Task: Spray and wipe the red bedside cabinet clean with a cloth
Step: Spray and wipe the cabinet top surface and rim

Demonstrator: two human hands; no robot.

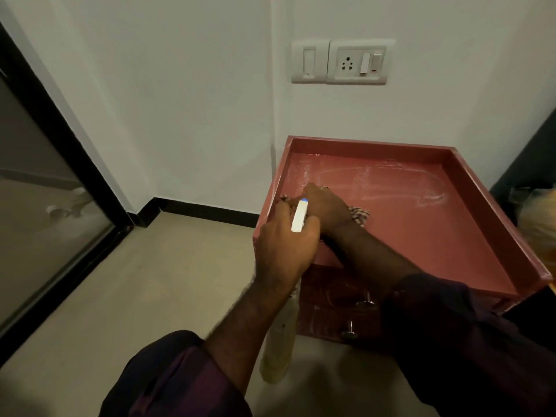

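Note:
The red bedside cabinet [421, 236] stands against the white wall, its recessed top streaked with pale wet smears. My right hand [328, 206] lies over a checked cloth [359, 216] near the top's left rim, fingers spread on it. My left hand [285, 248] grips a spray bottle [278, 350] by its neck. The bottle's white nozzle head [300, 216] sticks up above my fist and its pale body hangs down beside the cabinet's front left corner. Two metal drawer knobs [365, 302] show on the cabinet front below my right forearm.
A switch and socket plate [343, 61] sits on the wall above the cabinet. A black-framed glass door [54, 182] runs along the left. Beige floor [135, 281] spreads in front. A dark piece of furniture with a yellowish bag [538, 218] is at the right edge.

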